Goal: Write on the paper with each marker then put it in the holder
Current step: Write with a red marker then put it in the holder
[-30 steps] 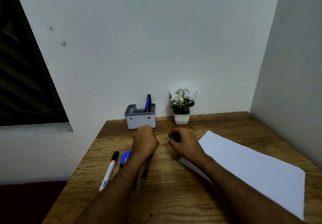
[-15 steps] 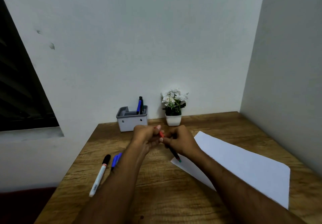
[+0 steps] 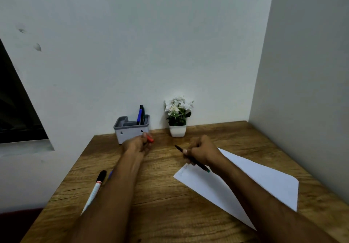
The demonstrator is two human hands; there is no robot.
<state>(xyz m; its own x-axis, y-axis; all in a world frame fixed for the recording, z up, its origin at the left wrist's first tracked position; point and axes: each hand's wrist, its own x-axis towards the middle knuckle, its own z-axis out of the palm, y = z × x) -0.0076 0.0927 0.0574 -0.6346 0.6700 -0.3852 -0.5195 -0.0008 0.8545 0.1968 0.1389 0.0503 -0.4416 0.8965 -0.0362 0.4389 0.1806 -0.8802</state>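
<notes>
Holder (image 3: pixel 131 131) holds two markers (image 3: pixel 141 114); left hand (image 3: pixel 136 145) pinches a red cap (image 3: pixel 150 138), right hand (image 3: pixel 204 150) grips the uncapped marker (image 3: pixel 192 159) over faintly marked paper (image 3: pixel 245 182); two markers (image 3: pixel 95 189) wait near the desk's (image 3: pixel 162 210) left edge.

Dim, flat indoor light; soft shadows, no glare; slight overall softness; wide-angle bending at edges.

Two hands: left hand (image 3: pixel 136 145) pinching one red cap (image 3: pixel 150 139), right hand (image 3: pixel 203 151) gripping one dark marker (image 3: pixel 196 162). Two markers lie left of the left forearm: one white marker (image 3: pixel 94 190) and one blue marker (image 3: pixel 110 174), mostly hidden. Two pens (image 3: pixel 141 114) in one holder (image 3: pixel 130 130) beyond the cap. One paper (image 3: pixel 245 184) under the gripped marker. One flower pot (image 3: pixel 177 129).
</notes>
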